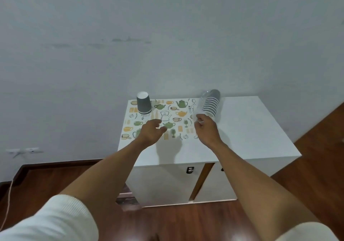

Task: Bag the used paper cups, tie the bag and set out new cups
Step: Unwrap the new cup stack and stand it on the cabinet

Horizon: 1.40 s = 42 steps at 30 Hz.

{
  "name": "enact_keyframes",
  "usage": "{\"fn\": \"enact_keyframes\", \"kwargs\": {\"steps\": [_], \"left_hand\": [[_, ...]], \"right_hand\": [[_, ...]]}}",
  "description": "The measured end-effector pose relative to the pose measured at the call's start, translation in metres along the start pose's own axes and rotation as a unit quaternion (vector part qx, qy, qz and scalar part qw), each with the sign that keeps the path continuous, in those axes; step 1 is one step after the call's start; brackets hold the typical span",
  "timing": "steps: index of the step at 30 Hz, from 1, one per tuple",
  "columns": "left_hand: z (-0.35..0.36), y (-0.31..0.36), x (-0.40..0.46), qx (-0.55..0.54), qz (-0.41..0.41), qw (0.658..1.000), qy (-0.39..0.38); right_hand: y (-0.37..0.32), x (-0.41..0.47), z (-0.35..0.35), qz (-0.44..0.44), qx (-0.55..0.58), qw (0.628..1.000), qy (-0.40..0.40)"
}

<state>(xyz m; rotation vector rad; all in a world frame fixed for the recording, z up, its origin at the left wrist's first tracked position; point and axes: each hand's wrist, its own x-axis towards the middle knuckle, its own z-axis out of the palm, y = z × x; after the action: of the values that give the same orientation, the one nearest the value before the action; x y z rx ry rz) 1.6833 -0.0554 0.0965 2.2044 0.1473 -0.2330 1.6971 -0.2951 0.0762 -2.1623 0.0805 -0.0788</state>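
I see white cabinet [242, 129] against wall, patterned mat [178, 114] (teapots, cups) on its left half. Short stack of grey cups [143, 103] upside down at mat's back-left corner. Sleeve of new grey cups [211, 104] in clear plastic wrap stands tilted at mat's back-right edge. My right hand [205, 129] pinches wrap's loose lower end, fingers curled on it. My left hand [151, 130] hovers over mat's front middle, fingers loosely curled, holding nothing, well apart from upturned stack.

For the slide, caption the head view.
Right hand pinches clear plastic sleeve of grey paper cups; left hand hovers open.
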Motion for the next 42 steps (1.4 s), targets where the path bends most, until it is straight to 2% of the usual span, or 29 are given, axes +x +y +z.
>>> {"fn": "enact_keyframes", "kwargs": {"steps": [7, 15, 18, 21, 27, 31, 35, 37, 39, 42], "left_hand": [[0.046, 0.036, 0.057, -0.023, 0.029, 0.999, -0.031], [0.082, 0.059, 0.12, -0.056, 0.059, 0.994, -0.079], [0.093, 0.061, 0.139, -0.05, 0.073, 0.993, -0.075], [0.1, 0.063, 0.152, -0.028, 0.091, 0.994, -0.061], [0.085, 0.071, 0.173, -0.014, 0.15, 0.988, 0.017], [0.069, 0.082, 0.19, -0.033, 0.126, 0.989, 0.072], [0.07, 0.085, 0.196, -0.037, 0.079, 0.988, 0.13], [0.074, 0.081, 0.194, -0.084, 0.012, 0.987, 0.133], [0.082, 0.077, 0.19, -0.155, -0.052, 0.979, 0.12], [0.087, 0.073, 0.184, -0.15, -0.072, 0.982, 0.086]], "right_hand": [[0.028, 0.048, -0.032, -0.002, -0.033, 0.998, 0.054], [0.047, 0.112, -0.058, 0.023, -0.114, 0.993, 0.023], [0.056, 0.133, -0.062, 0.009, -0.172, 0.985, -0.014], [0.065, 0.157, -0.07, -0.002, -0.257, 0.962, -0.091], [0.067, 0.199, -0.082, -0.074, -0.371, 0.908, -0.179], [0.07, 0.217, -0.081, -0.098, -0.425, 0.88, -0.19], [0.079, 0.222, -0.076, -0.153, -0.48, 0.851, -0.148], [0.08, 0.223, -0.075, -0.154, -0.469, 0.857, -0.151], [0.083, 0.222, -0.078, -0.115, -0.434, 0.878, -0.168], [0.087, 0.22, -0.084, -0.063, -0.358, 0.91, -0.201]]}}
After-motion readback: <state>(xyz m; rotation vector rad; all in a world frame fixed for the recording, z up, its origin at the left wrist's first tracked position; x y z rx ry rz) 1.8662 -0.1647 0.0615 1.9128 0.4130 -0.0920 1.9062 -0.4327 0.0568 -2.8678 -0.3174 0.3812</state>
